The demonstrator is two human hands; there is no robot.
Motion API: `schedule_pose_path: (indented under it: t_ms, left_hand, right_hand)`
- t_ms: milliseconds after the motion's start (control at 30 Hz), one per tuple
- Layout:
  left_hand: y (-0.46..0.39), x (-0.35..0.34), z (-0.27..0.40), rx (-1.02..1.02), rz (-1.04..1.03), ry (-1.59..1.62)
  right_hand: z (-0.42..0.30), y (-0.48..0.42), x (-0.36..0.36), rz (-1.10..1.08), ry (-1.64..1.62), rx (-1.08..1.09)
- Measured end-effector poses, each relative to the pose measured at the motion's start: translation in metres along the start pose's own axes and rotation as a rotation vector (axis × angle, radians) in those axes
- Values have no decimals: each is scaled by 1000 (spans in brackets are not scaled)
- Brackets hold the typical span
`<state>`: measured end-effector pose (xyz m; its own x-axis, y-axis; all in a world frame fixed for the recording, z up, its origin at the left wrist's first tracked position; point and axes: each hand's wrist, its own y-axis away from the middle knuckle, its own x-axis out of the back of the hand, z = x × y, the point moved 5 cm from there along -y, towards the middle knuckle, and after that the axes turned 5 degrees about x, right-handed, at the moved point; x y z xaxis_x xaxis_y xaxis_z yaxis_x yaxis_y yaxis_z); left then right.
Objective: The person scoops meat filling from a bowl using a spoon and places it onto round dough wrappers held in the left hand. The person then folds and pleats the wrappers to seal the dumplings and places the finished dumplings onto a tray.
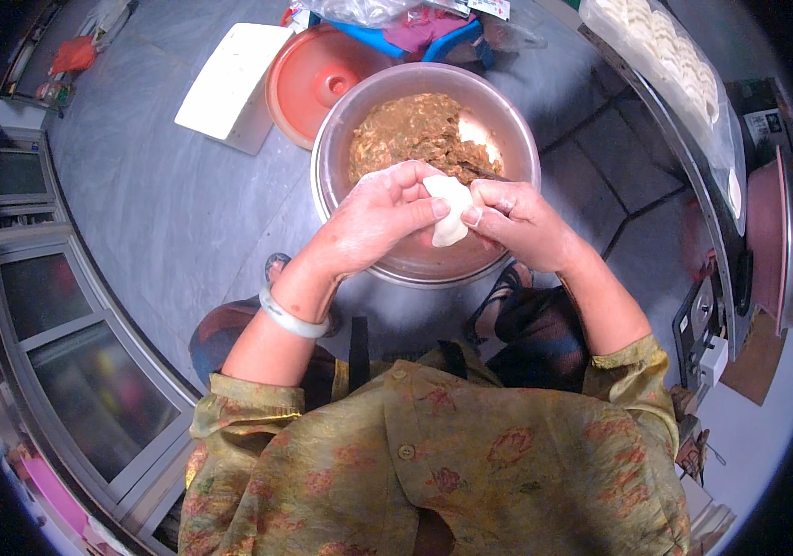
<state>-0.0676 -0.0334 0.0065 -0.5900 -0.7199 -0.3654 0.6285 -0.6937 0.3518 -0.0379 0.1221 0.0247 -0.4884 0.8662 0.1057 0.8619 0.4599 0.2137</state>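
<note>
Between both hands is a pale dough wrapper (450, 212), folded over; whether anything lies inside it is hidden. My left hand (382, 212) pinches its left side with the thumb on top. On the opposite edge, my right hand (525, 221) grips the dough between thumb and curled fingers. Both hands are above the near half of a wide metal bowl (424, 267). Brown minced filling (403, 135) with green flecks fills the bowl's far part. A dark utensil handle (483, 172), partly covered by my right hand, rests in the filling.
Beyond the bowl lie a red plastic lid (299, 83) and a white foam box (233, 83). A blue stool (452, 42) carries plastic bags. At right, rows of shaped dumplings (674, 55) lie on a plastic-covered tray above a dark table edge (688, 160). Glass-fronted cabinets (105, 389) line the left.
</note>
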Motion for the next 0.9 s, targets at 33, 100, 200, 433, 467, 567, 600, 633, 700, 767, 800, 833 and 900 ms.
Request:
schedule_pose_path:
  t_ms: [33, 100, 200, 433, 467, 567, 600, 633, 700, 767, 800, 833, 900]
  left_hand:
    - [0, 0, 0, -3, 3, -9]
    - [0, -1, -1, 10, 1, -15]
    - [0, -2, -2, 32, -19, -33]
    - [-1, 7, -1, 3, 39, -40]
    - [-2, 6, 0, -3, 45, -33]
    - [-1, 4, 0, -9, 54, -21]
    - [-1, 4, 0, -12, 51, -25]
    - [-1, 3, 0, -14, 48, -29]
    - [0, 2, 0, -6, 32, -19]
    - [1, 1, 0, 14, 24, -17]
    - [1, 2, 0, 30, 24, -21]
    - [1, 2, 0, 45, 24, -25]
    - [0, 4, -1, 26, 54, 64]
  right_hand:
    - [0, 0, 1, 10, 49, 33]
    - [0, -2, 5, 31, 149, 101]
    - [3, -2, 6, 51, 174, 159]
    - [3, 2, 7, 50, -6, -81]
    - [2, 2, 6, 43, -12, -81]
    - [0, 0, 4, 52, 66, 29]
    - [-1, 0, 4, 60, 108, 83]
    - [0, 0, 4, 67, 127, 99]
    - [0, 0, 5, 79, 164, 132]
    - [0, 0, 5, 74, 172, 132]
    - [-1, 0, 6, 71, 177, 132]
    - [-1, 0, 6, 94, 149, 119]
    - [-3, 1, 4, 135, 95, 96]
